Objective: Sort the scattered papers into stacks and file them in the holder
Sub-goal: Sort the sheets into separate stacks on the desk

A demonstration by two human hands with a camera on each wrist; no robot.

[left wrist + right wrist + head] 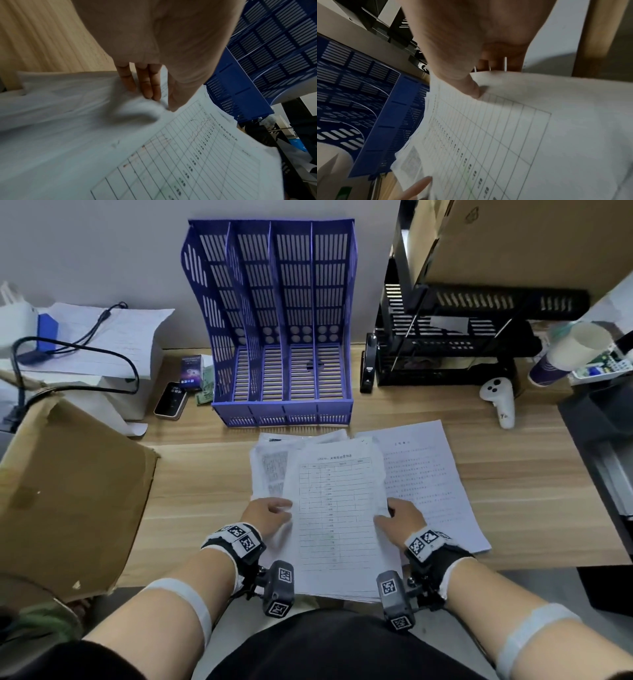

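Observation:
A stack of white papers with a ruled table form (337, 515) on top lies in front of me and overhangs the desk's front edge. My left hand (279, 510) pinches its left edge, the thumb (175, 97) on top of the form (188, 155) and the fingers (147, 83) beneath. My right hand (388, 513) grips the right edge, with the thumb (471, 86) above the form (496, 135) and curled fingers (496, 63) under it. More sheets (270, 470) fan out at the left, and a text sheet (435, 484) lies flat at the right. The blue slotted holder (281, 337) stands behind, its compartments without papers.
A large cardboard box (68, 491) fills the desk's left side. A phone (171, 400) and small packets lie left of the holder. A black stapler (368, 364), a black mesh rack (445, 344), a white controller (500, 398) and a paper cup (568, 350) stand at the right.

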